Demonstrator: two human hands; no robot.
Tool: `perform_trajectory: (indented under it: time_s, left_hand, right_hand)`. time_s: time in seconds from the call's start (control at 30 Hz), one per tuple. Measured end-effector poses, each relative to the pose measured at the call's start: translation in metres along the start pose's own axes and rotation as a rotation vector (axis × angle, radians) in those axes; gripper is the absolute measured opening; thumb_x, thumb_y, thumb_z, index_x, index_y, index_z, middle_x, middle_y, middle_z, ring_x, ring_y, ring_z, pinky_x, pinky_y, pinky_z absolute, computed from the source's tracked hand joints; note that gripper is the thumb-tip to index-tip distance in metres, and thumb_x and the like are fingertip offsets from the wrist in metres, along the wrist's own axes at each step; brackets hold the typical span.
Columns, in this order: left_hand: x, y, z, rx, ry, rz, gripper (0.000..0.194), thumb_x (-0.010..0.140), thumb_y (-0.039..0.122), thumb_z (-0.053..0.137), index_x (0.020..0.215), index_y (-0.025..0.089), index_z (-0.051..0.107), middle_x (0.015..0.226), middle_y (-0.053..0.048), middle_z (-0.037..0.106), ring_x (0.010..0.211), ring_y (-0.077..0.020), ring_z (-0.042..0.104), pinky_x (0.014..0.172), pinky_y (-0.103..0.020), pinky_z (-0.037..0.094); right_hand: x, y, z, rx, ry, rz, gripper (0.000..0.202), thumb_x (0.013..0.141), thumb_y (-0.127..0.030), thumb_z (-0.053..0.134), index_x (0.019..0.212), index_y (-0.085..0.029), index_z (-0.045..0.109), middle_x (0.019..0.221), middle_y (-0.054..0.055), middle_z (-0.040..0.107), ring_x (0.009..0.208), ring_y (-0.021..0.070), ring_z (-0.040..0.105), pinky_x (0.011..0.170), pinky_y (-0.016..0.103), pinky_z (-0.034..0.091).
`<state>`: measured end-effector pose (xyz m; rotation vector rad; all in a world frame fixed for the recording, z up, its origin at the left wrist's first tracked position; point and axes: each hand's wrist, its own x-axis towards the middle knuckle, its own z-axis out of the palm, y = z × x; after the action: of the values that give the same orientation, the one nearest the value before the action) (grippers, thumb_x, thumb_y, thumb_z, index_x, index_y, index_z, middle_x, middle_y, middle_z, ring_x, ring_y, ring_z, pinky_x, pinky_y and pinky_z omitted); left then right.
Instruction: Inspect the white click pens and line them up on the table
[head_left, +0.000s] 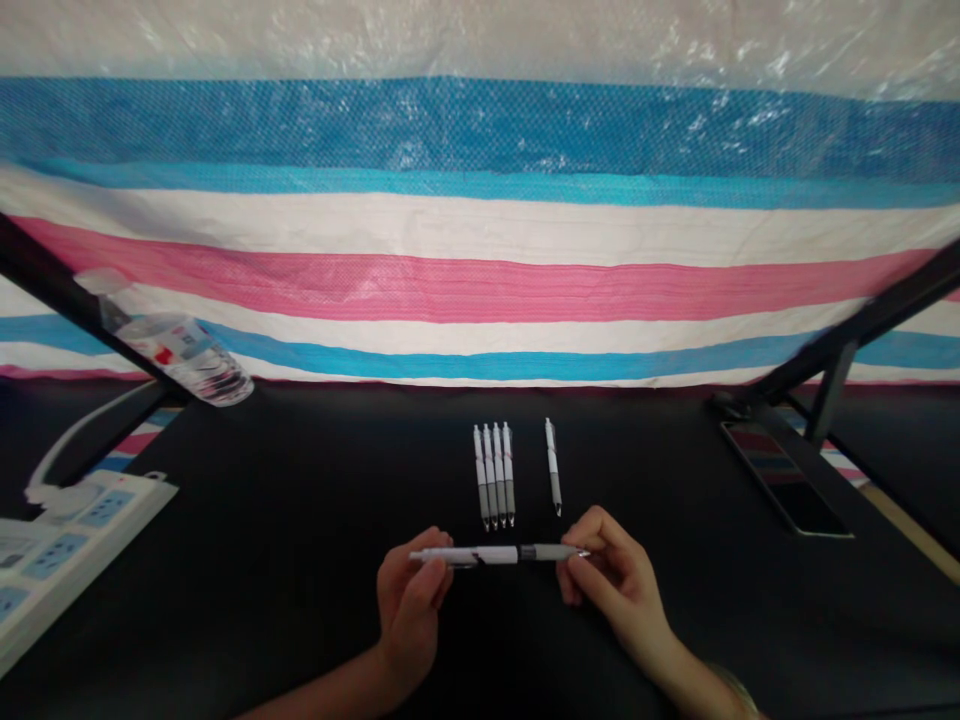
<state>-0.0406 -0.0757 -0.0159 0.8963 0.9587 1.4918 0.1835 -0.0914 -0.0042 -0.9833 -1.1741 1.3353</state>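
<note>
Between my two hands a white pen with a grey grip (495, 554) is held level, its metal tip to the right. My left hand (414, 600) pinches the white clip end between thumb and fingers. On the other side, my right hand (611, 580) is closed on the grey grip near the tip. A dark section shows between the white barrel and the grip. Just beyond the hands, several matching pens (493, 470) lie side by side on the black table, tips toward me. One more pen (553, 465) lies apart to their right.
A white power strip (90, 560) with a plugged-in cable sits at the left on the black table (300, 500). Behind it a clear plastic bottle (187, 355) stands by a dark bar. A phone (784, 480) lies at the right. Striped sheeting (480, 290) hangs at the back.
</note>
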Motion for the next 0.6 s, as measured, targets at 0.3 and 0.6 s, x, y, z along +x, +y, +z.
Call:
perform_trajectory:
  time_s: [0.3, 0.6]
  left_hand:
    - [0.0057, 0.0048, 0.0038, -0.043, 0.057, 0.042, 0.029, 0.08, 0.029, 0.064, 0.055, 0.018, 0.055, 0.048, 0.006, 0.036, 0.043, -0.0085, 0.033, 0.04, -0.02, 0.032]
    - [0.007, 0.0032, 0.002, 0.021, 0.005, 0.053, 0.036, 0.085, 0.031, 0.059, 0.053, 0.019, 0.05, 0.05, 0.005, 0.037, 0.045, -0.0096, 0.035, 0.041, -0.022, 0.031]
  right_hand:
    - [0.005, 0.0042, -0.0088, 0.33, 0.299, -0.195, 0.012, 0.082, -0.026, 0.073, 0.082, -0.02, 0.063, 0.071, -0.003, 0.053, 0.057, 0.0084, 0.048, 0.047, 0.018, 0.035]
    - [0.0075, 0.0028, -0.0078, 0.3, 0.307, -0.184, 0.01, 0.084, -0.026, 0.068, 0.079, -0.021, 0.061, 0.065, -0.004, 0.048, 0.052, 0.009, 0.043, 0.045, 0.02, 0.032]
